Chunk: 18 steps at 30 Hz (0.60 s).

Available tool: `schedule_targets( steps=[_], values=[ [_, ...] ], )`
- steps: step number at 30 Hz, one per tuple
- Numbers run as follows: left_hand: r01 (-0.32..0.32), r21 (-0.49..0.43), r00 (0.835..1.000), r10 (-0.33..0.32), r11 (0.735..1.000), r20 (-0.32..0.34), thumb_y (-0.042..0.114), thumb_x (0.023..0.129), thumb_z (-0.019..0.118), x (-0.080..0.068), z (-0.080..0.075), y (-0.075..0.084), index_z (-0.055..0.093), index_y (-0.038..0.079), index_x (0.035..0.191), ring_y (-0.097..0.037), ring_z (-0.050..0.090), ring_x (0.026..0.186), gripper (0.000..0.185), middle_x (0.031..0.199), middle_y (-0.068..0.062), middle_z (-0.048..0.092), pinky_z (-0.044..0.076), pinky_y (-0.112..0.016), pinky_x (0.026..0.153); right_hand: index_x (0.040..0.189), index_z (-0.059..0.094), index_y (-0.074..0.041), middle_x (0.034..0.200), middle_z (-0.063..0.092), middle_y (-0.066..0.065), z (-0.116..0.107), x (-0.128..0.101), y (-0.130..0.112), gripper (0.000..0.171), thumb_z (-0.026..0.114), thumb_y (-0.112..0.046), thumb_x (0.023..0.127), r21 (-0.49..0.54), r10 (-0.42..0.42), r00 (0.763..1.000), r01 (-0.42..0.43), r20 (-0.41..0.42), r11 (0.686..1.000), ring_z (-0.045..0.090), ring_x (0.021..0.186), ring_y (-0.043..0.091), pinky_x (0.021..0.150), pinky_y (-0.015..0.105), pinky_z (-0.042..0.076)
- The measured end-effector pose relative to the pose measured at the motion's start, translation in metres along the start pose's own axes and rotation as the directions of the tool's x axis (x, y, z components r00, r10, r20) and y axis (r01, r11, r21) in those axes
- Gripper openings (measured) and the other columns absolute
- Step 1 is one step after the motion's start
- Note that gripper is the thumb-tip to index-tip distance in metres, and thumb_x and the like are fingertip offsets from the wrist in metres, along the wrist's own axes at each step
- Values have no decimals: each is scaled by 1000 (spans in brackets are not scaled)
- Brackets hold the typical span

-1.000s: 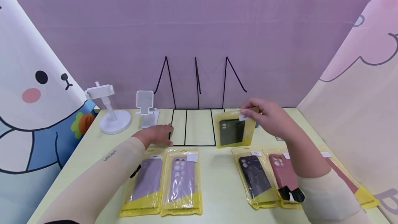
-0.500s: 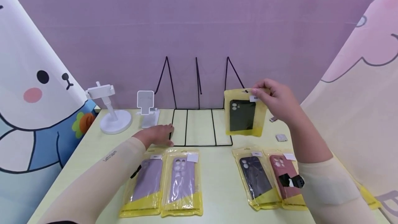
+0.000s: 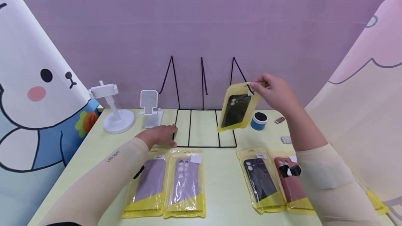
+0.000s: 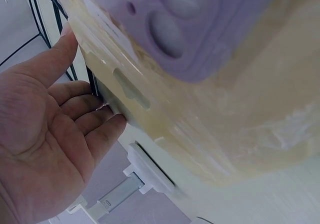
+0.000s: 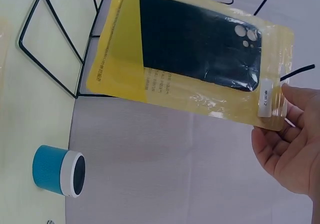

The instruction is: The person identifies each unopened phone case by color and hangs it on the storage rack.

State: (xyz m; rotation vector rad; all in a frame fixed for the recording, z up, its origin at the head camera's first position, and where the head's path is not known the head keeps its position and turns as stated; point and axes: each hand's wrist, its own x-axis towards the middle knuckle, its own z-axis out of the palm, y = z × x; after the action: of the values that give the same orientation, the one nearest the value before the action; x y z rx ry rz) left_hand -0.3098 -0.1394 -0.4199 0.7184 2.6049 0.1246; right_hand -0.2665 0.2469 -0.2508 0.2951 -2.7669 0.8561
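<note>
My right hand pinches the top edge of a yellow packet holding a dark phone case, lifted and tilted over the right bay of the black wire rack. The packet's upper end is close to the rack's rightmost upright wire. My left hand lies flat with straight fingers on the table at the rack's left front corner, touching the wire. Just in front of it lie two yellow packets with lilac cases.
Two more packets, dark and red, lie front right under my right forearm. A blue-and-white cylinder stands right of the rack. Two white phone stands sit back left. Small bits lie at right. Fabric backdrops enclose the table.
My right hand lifted the dark-case packet off the rack's base, then swung it left and tilted it toward the right upright wire, uncovering the blue cylinder. The left hand stayed put.
</note>
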Motion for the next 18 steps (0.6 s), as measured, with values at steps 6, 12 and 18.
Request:
schedule_targets(
  steps=[6,12,18],
  values=[
    [14,-1,1000,-14,1000,2,40,94,65,0,-1,0,35,0,148,-41,25,146,73,159,-25,21,24,-50,120,116,58,-10,109,61,11,0,20,1,50,50,-56,97,1,15,1000,-15,11,1000,54,94,28,75,41,44],
    [30,0,999,-30,1000,14,39,95,63,-3,-3,4,34,1,149,-41,26,146,73,160,-24,20,24,-51,120,119,57,-8,108,58,12,0,40,2,51,50,-55,97,15,47,999,-47,20,999,50,91,28,72,39,43],
    [33,-2,999,-33,999,21,40,95,63,-4,-2,4,32,1,150,-40,25,146,74,160,-24,19,25,-50,120,123,55,-9,116,57,12,2,56,-3,54,48,-56,97,6,94,995,-94,41,996,51,100,29,79,42,45]
  ],
)
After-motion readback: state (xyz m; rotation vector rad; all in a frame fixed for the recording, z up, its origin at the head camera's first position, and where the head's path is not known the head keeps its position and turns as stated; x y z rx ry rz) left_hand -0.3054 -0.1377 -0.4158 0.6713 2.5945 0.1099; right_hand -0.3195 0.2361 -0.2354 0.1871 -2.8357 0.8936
